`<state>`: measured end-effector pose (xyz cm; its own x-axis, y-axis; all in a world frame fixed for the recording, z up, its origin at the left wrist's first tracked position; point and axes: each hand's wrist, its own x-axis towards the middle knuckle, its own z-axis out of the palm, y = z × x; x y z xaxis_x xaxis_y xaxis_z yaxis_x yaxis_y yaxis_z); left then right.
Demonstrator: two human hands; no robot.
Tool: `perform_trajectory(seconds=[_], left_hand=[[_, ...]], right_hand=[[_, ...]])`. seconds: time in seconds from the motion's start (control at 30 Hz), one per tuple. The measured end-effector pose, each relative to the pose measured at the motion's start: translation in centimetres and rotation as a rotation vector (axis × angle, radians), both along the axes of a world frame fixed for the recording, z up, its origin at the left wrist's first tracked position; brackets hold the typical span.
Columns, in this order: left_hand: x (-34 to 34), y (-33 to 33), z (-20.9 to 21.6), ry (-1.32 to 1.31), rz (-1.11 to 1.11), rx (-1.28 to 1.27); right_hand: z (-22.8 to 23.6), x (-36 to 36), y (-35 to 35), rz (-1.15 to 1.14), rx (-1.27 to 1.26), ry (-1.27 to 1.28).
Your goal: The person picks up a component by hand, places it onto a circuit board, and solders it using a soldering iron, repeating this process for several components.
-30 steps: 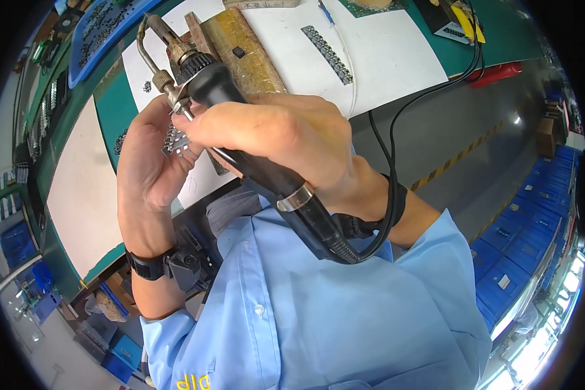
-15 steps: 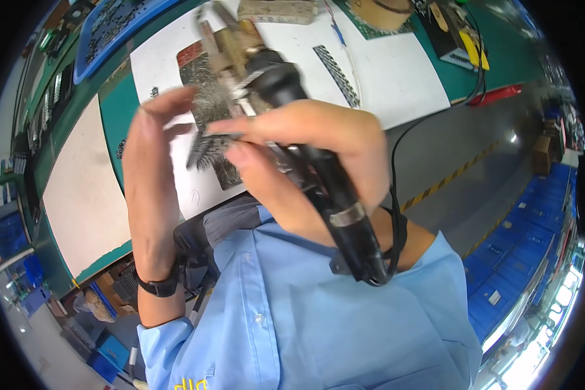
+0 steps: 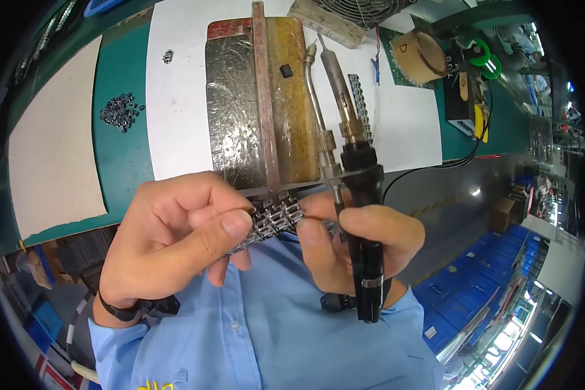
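My left hand (image 3: 175,240) pinches one end of a small strip of dark, silvery components (image 3: 273,220) between thumb and forefinger, close to my chest. My right hand (image 3: 357,244) touches the other end of the strip with its fingertips and also grips the black handle of a soldering iron (image 3: 361,214). The iron stands nearly upright, its metal tip and feed tube pointing away over the bench. Behind the strip lies a worn metal and wood fixture plate (image 3: 260,104) on white paper.
A green bench mat (image 3: 120,149) carries white sheets, a small pile of dark loose parts (image 3: 120,112), a strip of components (image 3: 359,104), a tape roll (image 3: 422,55) and a fan at the far edge. Blue bins stand on the floor at the right.
The view has tipped toward the bench. Both hands have dropped lower and closer together, and the component strip is now held level between them. The iron has swung more upright.
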<state>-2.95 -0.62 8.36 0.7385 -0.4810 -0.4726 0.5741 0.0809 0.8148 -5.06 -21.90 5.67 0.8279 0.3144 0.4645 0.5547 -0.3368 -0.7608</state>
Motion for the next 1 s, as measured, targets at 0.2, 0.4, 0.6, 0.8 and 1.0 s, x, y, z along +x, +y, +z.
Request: perform_trajectory(seconds=[0.2,0.4,0.6,0.8,1.0], left_hand=[[0.3,0.0,0.3,0.059,-0.017,-0.012],[0.6,0.1,0.7,0.088,-0.022,-0.001],[0.8,-0.1,0.9,0.094,-0.032,0.014],[0.4,-0.3,0.2,0.035,-0.013,0.007],[-0.3,-0.4,0.6,-0.067,-0.007,0.024]], right_hand=[[-1.1,-0.5,1.6,-0.172,0.341,0.037],[-1.2,-0.2,1.7,-0.139,0.379,0.048],[-1.2,-0.1,1.3,-0.128,0.37,0.056],[-0.5,-0.2,1.2,-0.148,0.353,0.084],[-0.1,-0.6,0.8,-0.129,0.293,0.09]])
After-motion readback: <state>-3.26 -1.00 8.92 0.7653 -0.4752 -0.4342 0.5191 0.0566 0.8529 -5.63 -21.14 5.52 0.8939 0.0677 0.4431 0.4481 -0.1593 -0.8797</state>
